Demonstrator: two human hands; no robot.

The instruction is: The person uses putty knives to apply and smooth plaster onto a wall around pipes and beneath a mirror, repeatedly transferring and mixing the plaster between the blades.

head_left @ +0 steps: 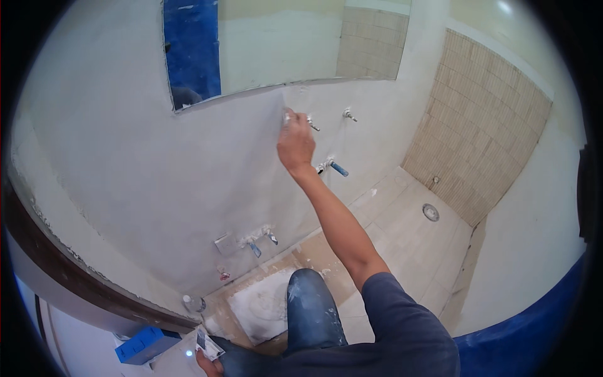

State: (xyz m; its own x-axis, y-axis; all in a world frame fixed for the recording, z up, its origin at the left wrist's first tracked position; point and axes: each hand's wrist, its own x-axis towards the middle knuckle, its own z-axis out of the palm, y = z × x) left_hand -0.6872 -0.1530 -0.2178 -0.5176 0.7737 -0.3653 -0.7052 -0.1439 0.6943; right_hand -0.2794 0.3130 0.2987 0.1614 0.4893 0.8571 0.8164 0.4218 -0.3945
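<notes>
My right hand point(295, 143) is raised against the grey-white plastered wall point(132, 144), just under the mirror point(276, 47) and beside a metal pipe fitting point(314, 125). Its fingers are closed around something pale, mostly hidden and blurred. At the lower left, my left hand point(208, 364) grips a flat scraper point(207, 344) smeared with white filler, dark in its middle. Only part of this hand shows, by my bent leg. Below the right wrist, a blue-handled valve point(338, 168) sticks out from the wall.
Another fitting point(350, 115) and low blue-handled valves point(255, 248) project from the wall. A white-dusted board point(260, 305) lies by my knee point(311, 301). A clear bottle point(195, 304) and blue box point(146, 345) stand at left. Right are a floor drain point(430, 212) and tiled wall point(477, 113).
</notes>
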